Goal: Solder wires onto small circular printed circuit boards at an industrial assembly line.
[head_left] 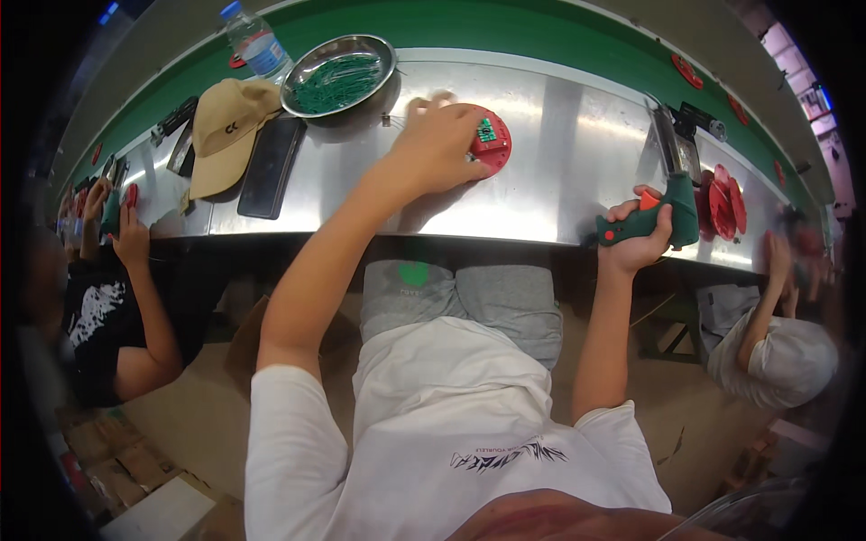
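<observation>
My left hand (439, 142) is closed on the left side of a red round part (497, 155) on the metal bench, with the thumb near its lower edge. On the red part sits a small green circuit board (488, 131). The hand covers the left portion of the disc, and some fingertips are blurred. At the bench's front edge, my right hand (639, 236) grips the handle of a dark green pistol-shaped power tool (683, 212) with an orange trigger. The tool's tip is hard to make out.
A steel bowl (390, 72) of thin green strands, a water bottle (260, 45), a tan cap (227, 126) and a dark phone (271, 169) lie left on the bench. Stacked red parts (724, 203) lie right. Co-workers sit on both sides.
</observation>
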Available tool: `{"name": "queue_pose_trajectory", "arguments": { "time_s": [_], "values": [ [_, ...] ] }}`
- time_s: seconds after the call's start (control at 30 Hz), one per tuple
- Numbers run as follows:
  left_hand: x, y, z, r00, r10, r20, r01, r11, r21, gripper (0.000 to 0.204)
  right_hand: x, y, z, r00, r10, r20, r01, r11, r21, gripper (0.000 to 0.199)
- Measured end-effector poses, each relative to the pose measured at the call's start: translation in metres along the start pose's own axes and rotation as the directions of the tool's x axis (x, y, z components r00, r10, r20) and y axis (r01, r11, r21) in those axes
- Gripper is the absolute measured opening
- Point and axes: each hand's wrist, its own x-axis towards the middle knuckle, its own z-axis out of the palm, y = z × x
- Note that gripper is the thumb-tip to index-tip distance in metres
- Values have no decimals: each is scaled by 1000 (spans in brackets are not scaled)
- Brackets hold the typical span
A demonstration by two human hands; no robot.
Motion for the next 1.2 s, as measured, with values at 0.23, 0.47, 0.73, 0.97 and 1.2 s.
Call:
{"name": "queue_pose_trajectory", "arguments": {
  "time_s": [0.23,0.47,0.73,0.97,1.2],
  "values": [
    [84,-3,21,905,165,392,62,860,-506,40,8,-5,-6,964,99,-246,-42,974,225,43],
    [126,6,43,925,-344,-158,260,881,-396,21,7,-9,4,961,97,-258,-48,981,190,40],
    [74,-12,102,972,-212,-99,141,868,-475,12,85,-12,56,981,-30,-192,59,987,150,42],
    [74,-24,95,903,-379,203,389,521,-760,19,117,76,155,985,82,149,-83,997,3,45],
    [77,-21,97,993,-90,73,116,748,-653,36,129,97,119,959,275,73,-281,955,92,41]
  ]
}}
